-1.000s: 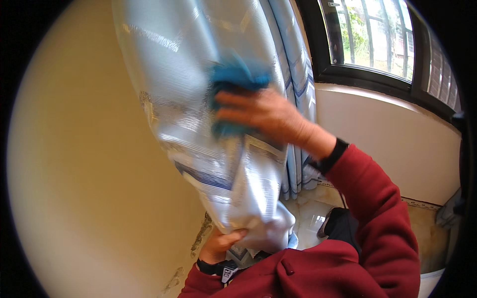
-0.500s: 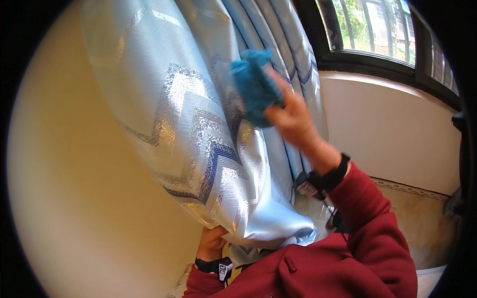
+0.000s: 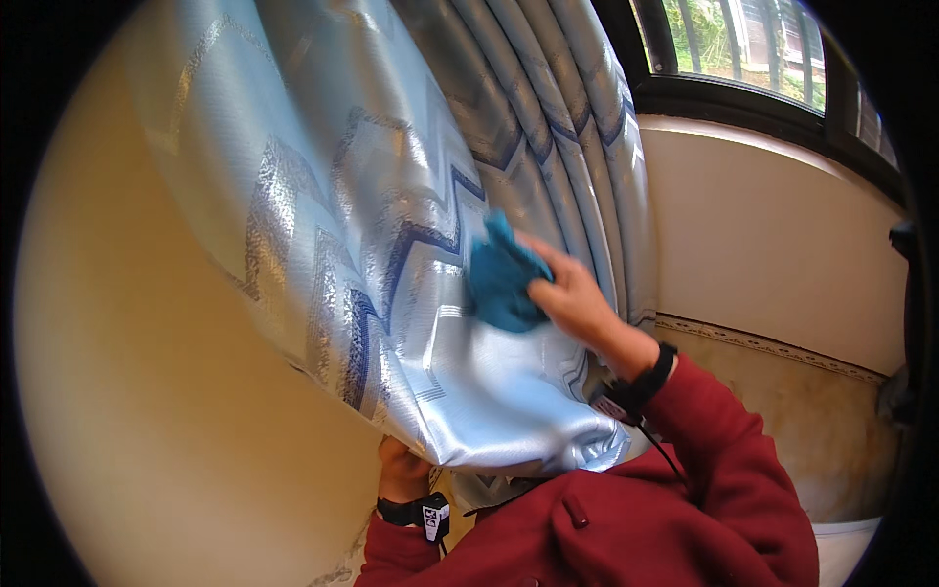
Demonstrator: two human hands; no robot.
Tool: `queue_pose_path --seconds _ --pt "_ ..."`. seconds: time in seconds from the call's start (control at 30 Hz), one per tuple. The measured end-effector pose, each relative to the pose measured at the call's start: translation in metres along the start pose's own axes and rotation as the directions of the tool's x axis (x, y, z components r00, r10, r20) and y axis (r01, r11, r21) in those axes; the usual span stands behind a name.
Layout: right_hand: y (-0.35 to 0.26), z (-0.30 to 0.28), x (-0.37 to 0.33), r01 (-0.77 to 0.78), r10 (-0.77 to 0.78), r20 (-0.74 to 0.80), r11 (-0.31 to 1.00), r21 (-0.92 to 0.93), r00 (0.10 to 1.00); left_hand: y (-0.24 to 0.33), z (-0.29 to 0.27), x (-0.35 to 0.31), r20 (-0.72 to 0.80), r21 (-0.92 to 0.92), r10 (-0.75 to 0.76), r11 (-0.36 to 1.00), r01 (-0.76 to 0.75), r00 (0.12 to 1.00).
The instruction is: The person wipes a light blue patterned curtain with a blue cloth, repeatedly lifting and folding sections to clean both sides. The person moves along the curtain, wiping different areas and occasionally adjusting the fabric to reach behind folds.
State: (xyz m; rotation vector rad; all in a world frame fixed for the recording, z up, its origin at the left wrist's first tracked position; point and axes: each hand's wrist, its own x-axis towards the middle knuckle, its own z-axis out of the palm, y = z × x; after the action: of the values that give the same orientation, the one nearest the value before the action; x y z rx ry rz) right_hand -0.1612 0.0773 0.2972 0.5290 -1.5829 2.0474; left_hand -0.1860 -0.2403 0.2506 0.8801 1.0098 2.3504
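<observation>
A shiny light-blue curtain with silver and dark-blue zigzags hangs in front of me, its lower part drawn toward my body. My right hand is closed around a crumpled teal cloth, which lies against or just over the curtain's middle; contact is hard to tell. At the curtain's lower left edge, my left hand grips the fabric, with its fingers mostly hidden behind it. Both wrists carry black straps with small devices.
A dark-framed window with bars is at the upper right, above a pale wall. A plain cream wall fills the left side. Tan floor with a patterned border shows at the right.
My right hand has come down along the curtain with the teal cloth. The curtain has spread and shifted left, while my left hand keeps its place at the lower edge with a slight shift.
</observation>
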Motion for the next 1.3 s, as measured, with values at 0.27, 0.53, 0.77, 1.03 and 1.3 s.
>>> queue_pose_path --seconds 0.27,0.53,0.77,1.03,1.3 --pt "0.028 0.083 -0.039 0.137 0.085 0.526 0.919 -0.369 0.846 -0.003 0.015 0.000 -0.152 0.254 -0.044 0.964 0.083 0.987" --pt "0.111 -0.003 -0.193 -0.430 0.746 0.506 0.664 -0.612 0.433 0.004 0.011 0.003 -0.022 0.096 -0.143 0.985 0.144 0.990" --pt "0.019 -0.037 -0.138 -0.469 0.611 0.011 0.620 -0.629 0.792 -0.024 0.065 0.020 -0.117 -0.064 -0.148 0.988 0.141 0.982" --pt "-0.054 0.025 -0.125 0.385 -0.288 0.257 0.637 -0.667 0.922 -0.042 0.117 -0.001 -0.020 0.361 -0.112 0.926 0.112 0.994" --pt "-0.042 -0.035 -0.173 -0.380 0.416 -0.062 0.747 -0.546 0.907 -0.048 0.122 -0.010 -0.009 0.577 0.005 0.817 0.001 1.000"
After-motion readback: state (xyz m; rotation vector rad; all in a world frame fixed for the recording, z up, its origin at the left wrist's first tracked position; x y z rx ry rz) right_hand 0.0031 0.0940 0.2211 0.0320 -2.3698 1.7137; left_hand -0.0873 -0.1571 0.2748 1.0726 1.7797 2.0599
